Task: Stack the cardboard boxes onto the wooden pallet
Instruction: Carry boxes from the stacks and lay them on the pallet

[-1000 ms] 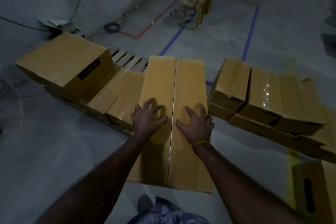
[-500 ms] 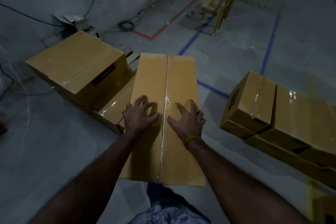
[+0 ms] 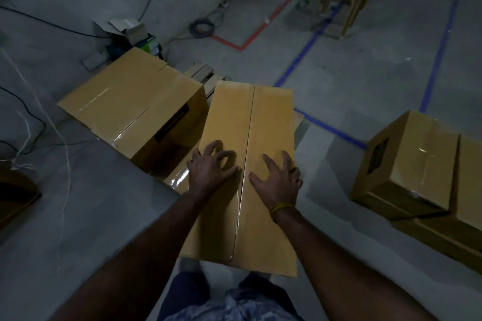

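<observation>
Cardboard box [image 3: 245, 180], long and taped, lies centre frame under both palms: left hand [image 3: 208, 172] and right hand [image 3: 277, 180] press its top with spread fingers, grasping nothing. Its far end reaches the pallet [image 3: 206, 77] at twelve o'clock, beside a stacked box [image 3: 130, 104] at ten. Placing looks underway; next, push it square.

Both arms reach forward and down from the bottom of the view, forearms bare and converging toward the middle. The left hand [image 3: 211, 168] lies palm down, fingers [image 3: 220, 155] spread and slightly bent at the knuckles, thumb angled inward. The right hand [image 3: 277, 180] lies palm down just beside it, fingers spread, thumb pointing toward the left hand. A yellow band [image 3: 280, 208] circles the right wrist. The two hands lie apart, not touching.
</observation>
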Demonstrator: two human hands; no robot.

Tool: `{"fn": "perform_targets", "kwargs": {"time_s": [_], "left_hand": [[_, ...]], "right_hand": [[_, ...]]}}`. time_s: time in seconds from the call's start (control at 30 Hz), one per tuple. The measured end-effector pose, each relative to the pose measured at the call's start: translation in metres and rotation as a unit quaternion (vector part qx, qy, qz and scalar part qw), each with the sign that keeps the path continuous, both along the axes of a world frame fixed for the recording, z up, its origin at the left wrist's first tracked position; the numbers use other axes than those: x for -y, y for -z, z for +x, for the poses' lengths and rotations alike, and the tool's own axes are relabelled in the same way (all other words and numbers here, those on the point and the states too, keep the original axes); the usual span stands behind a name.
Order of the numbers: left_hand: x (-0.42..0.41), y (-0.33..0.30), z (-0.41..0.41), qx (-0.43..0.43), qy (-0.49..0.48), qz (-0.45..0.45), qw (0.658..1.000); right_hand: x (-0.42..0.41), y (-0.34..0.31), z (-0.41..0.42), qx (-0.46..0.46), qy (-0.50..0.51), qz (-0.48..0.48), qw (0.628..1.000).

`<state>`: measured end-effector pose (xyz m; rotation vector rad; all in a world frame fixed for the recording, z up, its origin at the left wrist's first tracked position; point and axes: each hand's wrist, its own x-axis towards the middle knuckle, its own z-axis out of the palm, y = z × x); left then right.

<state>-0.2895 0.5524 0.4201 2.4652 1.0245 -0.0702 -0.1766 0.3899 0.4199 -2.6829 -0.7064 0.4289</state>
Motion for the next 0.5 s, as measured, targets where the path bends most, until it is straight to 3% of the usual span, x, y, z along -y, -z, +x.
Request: {"fn": "perform_targets", "kwargs": {"time_s": [0.5], "left_hand": [[-0.247,0.093,0.013,-0.048,0.152,-0.047,0.986]], "right_hand": [[-0.223,0.081,-0.034,-0.039,0.13,-0.068,0.988]]}}
